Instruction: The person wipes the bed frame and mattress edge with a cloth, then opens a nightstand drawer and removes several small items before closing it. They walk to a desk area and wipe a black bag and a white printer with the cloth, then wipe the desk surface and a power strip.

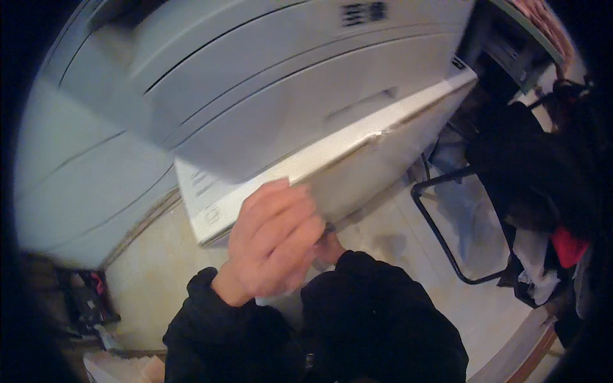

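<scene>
My left hand (275,239) is in front of a white carton (364,177), its back to me and its fingers curled; motion blurs it. Behind it, my right hand (331,246) shows only in part, so what either hand holds is hidden. Both hands come close together in black sleeves. On top of the carton stands a pale machine (268,119), which looks like a printer, with front seams and a recessed grip (361,105). Something pale (280,299), too covered to name, shows beneath my hands.
A black tubular metal frame (436,239), maybe a chair's, stands at right with dark cloth (527,153) over it. To the left is a pale panelled surface (86,167). Dark items (86,297) lie at lower left on the light floor (148,277).
</scene>
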The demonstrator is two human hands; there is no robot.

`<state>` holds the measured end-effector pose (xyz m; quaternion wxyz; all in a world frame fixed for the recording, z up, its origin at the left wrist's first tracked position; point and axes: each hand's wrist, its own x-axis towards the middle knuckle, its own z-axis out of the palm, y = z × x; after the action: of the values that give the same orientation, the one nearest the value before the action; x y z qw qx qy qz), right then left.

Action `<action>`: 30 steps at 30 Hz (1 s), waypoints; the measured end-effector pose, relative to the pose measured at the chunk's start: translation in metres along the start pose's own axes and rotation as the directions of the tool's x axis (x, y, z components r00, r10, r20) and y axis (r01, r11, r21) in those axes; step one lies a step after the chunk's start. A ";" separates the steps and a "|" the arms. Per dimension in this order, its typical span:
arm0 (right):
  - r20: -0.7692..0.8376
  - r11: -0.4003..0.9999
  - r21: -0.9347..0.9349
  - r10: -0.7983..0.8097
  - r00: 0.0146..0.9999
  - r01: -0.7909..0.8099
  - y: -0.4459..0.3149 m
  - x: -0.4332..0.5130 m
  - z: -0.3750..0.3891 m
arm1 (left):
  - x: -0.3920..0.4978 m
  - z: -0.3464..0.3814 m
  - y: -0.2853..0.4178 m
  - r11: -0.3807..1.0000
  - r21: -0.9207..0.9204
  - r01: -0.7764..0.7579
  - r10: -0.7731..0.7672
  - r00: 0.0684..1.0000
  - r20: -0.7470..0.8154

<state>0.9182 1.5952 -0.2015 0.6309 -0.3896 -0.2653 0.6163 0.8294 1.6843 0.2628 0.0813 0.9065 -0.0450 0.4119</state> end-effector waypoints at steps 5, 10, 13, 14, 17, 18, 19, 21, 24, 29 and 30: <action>0.065 0.971 0.139 0.189 0.980 -0.196 -0.050 0.008 0.056 | -0.059 -0.073 0.007 0.956 0.075 0.283 -0.268 0.950 -0.161; -0.036 0.975 -0.039 0.218 0.975 -0.219 -0.176 -0.023 0.103 | -0.133 -0.080 -0.014 0.871 -0.006 0.490 -0.451 0.797 -0.402; 0.081 0.775 -0.614 -0.125 0.989 0.148 -0.248 -0.060 0.133 | -0.159 -0.075 -0.017 0.859 0.004 0.513 -0.467 0.786 -0.405; 0.164 0.612 -0.746 -0.213 0.963 0.262 -0.271 -0.069 0.147 | -0.164 -0.075 -0.018 0.861 0.014 0.508 -0.465 0.798 -0.384; -0.209 0.780 -0.598 -0.373 0.904 0.183 -0.340 -0.092 0.199 | -0.168 -0.071 -0.023 0.843 -0.071 0.532 -0.512 0.757 -0.405; -0.266 0.746 -0.631 -0.468 0.842 0.215 -0.361 -0.098 0.220 | -0.168 -0.070 -0.025 0.844 -0.067 0.533 -0.509 0.754 -0.416; -0.174 0.614 -0.717 -0.616 0.768 0.329 -0.377 -0.100 0.241 | -0.166 -0.068 -0.026 0.845 -0.077 0.529 -0.506 0.745 -0.435; 0.048 0.312 -0.777 -0.837 0.546 0.547 -0.387 -0.093 0.282 | -0.164 -0.068 -0.027 0.852 -0.085 0.517 -0.494 0.739 -0.458; 0.479 -0.475 -0.839 -0.416 0.773 0.265 -0.392 -0.065 0.321 | -0.156 -0.069 -0.018 0.875 -0.122 0.469 -0.465 0.740 -0.486; 0.502 -0.471 -0.825 -0.353 0.789 0.313 -0.378 0.015 0.357 | -0.118 -0.072 -0.003 0.841 -0.237 0.486 -0.539 0.725 -0.429; 0.489 -0.463 -0.831 -0.346 0.801 0.307 -0.382 0.024 0.359 | -0.107 -0.070 -0.009 0.813 -0.316 0.488 -0.582 0.692 -0.427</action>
<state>0.8457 1.7017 0.3069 0.2143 -0.6273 -0.7426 -0.0954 0.7090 1.7070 0.2265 0.2872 0.7280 0.2083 0.5866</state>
